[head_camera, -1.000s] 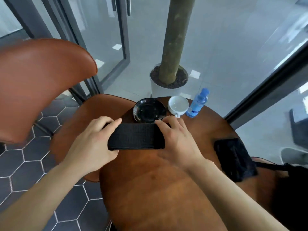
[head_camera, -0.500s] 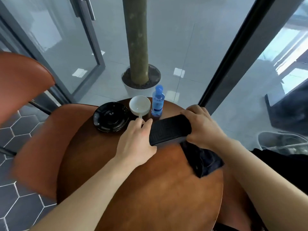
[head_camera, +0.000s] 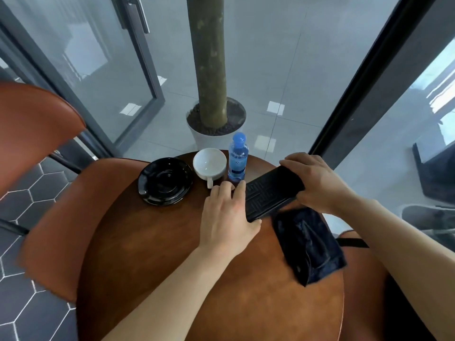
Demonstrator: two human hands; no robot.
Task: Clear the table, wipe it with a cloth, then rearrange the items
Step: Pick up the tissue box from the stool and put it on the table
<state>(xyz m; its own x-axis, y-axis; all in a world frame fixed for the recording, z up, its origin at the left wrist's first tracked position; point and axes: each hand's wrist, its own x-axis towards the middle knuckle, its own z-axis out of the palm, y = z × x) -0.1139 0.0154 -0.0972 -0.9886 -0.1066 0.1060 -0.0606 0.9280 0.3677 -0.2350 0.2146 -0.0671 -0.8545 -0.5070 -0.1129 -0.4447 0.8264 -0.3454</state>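
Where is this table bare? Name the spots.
Free: the near half of the brown wooden table, between the glossy black saucer, the dark blue folded cloth and the near edge. Crowded: the far edge: saucer, white ceramic cup, blue-capped plastic bottle, black patterned box.

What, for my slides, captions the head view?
The left hand and right hand hold a black case at the wooden table.

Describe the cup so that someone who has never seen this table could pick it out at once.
Start at the round wooden table; along its far edge, before the white planter, three things stand in a row. The cup is the middle one, between the black saucer on the left and the blue-capped bottle. Of the three it alone is white and open-topped, its handle pointing toward the person.
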